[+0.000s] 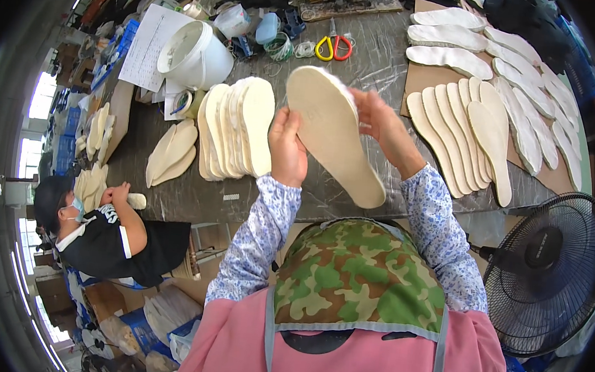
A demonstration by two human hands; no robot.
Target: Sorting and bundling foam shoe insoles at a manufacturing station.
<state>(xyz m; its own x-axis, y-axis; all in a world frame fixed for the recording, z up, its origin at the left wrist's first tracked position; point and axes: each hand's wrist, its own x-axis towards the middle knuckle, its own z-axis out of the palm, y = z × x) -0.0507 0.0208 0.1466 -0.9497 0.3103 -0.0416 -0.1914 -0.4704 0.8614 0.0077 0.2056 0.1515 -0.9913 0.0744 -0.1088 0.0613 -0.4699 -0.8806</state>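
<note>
A cream shoe insole (326,129) with a fluffy white edge is held up in front of me, its wide end tilted to the upper left. My left hand (288,147) is closed on its left edge, thumb on the flat face. At the right edge, by the white fluff, my right hand (386,126) has its fingers bent and closed on the rim; some fingertips are hidden behind it. Left of my hands stands a stack of insoles (255,123). A fanned row of insoles (448,138) lies on the right.
White fleece insoles (449,61) lie on cardboard at the far right. Scissors (334,47) with red and yellow handles, a white bucket (196,55) and a paper sheet (153,45) stand or lie behind. A black fan (546,272) is at right; a co-worker (109,230) sits at left.
</note>
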